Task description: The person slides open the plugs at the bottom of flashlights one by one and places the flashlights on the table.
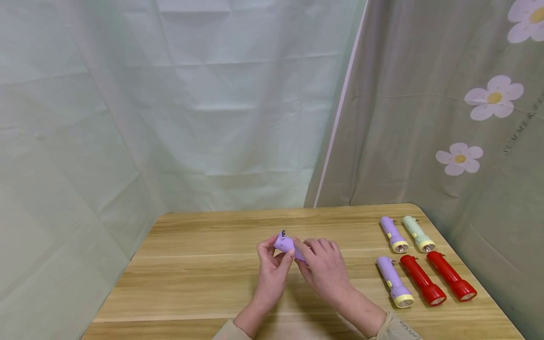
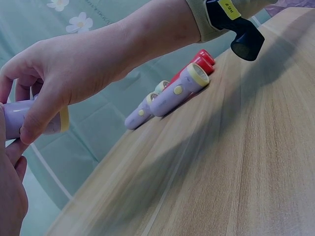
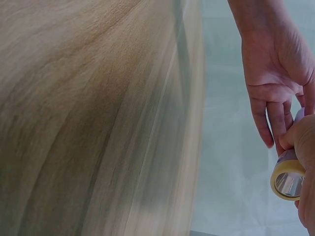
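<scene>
Both hands hold a purple flashlight (image 1: 284,243) above the middle of the wooden table. Small metal prongs (image 1: 283,233) stick up from its tail end. My left hand (image 1: 272,274) pinches the tail between thumb and fingers. Curled round the body towards the lamp end is my right hand (image 1: 327,267), which hides much of the flashlight in the head view. In the right wrist view the yellow-rimmed lamp head (image 3: 289,182) shows below the right hand (image 3: 306,140). The left wrist view shows the purple body (image 2: 17,115) under the right thumb.
At the table's right lie two purple flashlights (image 1: 389,227) (image 1: 391,274), a pale green one (image 1: 415,229) and two red ones (image 1: 418,274) (image 1: 448,271), lamp ends towards me. Curtains (image 1: 238,118) hang behind and beside the wooden table (image 1: 191,274).
</scene>
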Demonstrator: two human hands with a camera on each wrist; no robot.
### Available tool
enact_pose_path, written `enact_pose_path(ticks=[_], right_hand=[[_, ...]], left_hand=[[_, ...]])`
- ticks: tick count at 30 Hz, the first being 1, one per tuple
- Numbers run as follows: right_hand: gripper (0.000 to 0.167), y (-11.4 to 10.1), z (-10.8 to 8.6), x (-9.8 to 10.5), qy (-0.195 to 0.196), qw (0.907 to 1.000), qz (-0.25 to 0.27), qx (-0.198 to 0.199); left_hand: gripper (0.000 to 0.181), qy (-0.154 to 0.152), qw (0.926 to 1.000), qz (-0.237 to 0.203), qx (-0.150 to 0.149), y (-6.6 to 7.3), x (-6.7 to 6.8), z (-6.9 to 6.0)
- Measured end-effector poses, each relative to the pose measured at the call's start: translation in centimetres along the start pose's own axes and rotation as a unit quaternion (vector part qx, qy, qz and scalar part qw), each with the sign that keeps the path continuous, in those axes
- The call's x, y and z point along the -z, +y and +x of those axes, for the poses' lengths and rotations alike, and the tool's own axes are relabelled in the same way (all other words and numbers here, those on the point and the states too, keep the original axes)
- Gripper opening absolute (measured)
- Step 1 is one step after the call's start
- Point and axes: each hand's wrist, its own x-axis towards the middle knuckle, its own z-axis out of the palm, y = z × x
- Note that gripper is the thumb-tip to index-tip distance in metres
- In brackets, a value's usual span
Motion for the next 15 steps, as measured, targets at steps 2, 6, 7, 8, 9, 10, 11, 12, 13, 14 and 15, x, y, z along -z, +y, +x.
enact_pose_path(ticks=[2, 6, 7, 8, 9, 10, 11, 12, 13, 14, 15], right_hand=[[0.050, 0.01, 0.00, -0.01, -0.001, 1.0000, -0.001, 0.000], [0.049, 0.02, 0.00, 0.00, -0.001, 1.0000, -0.002, 0.000], [0.049, 0.01, 0.00, 0.00, 0.000, 1.0000, -0.002, 0.000], [0.049, 0.01, 0.00, 0.01, 0.000, 1.0000, -0.002, 0.000], [0.049, 0.01, 0.00, 0.01, 0.000, 1.0000, -0.002, 0.000], [0.049, 0.01, 0.00, 0.02, 0.000, 1.0000, -0.002, 0.001], [0.049, 0.01, -0.01, 0.02, 0.000, 1.0000, -0.002, 0.001], [0.049, 0.00, -0.01, 0.03, 0.001, 1.0000, -0.002, 0.001], [0.049, 0.00, -0.02, 0.02, 0.000, 1.0000, -0.002, 0.001], [0.049, 0.00, -0.03, 0.01, 0.000, 1.0000, -0.002, 0.000], [0.049, -0.01, -0.04, 0.01, 0.000, 1.0000, -0.002, 0.000]], left_hand=[[0.054, -0.001, 1.0000, 0.001, 0.000, 0.00, 0.01, -0.01], [0.054, -0.002, 1.0000, 0.002, -0.002, -0.02, 0.02, -0.04], [0.054, -0.003, 1.0000, 0.002, -0.003, -0.02, 0.02, -0.05], [0.054, -0.003, 1.0000, 0.002, -0.003, -0.02, 0.03, -0.07], [0.054, -0.004, 1.0000, 0.003, -0.004, -0.04, 0.03, -0.07], [0.054, -0.004, 1.0000, 0.002, -0.004, -0.04, 0.03, -0.08], [0.054, -0.004, 1.0000, 0.003, -0.004, -0.06, 0.04, -0.08], [0.054, -0.004, 1.0000, 0.003, -0.005, -0.07, 0.04, -0.09], [0.054, -0.004, 1.0000, 0.003, -0.005, -0.09, 0.04, -0.09], [0.054, -0.003, 1.0000, 0.002, -0.005, -0.13, 0.04, -0.09], [0.054, -0.003, 1.0000, 0.002, -0.006, -0.16, 0.05, -0.09]])
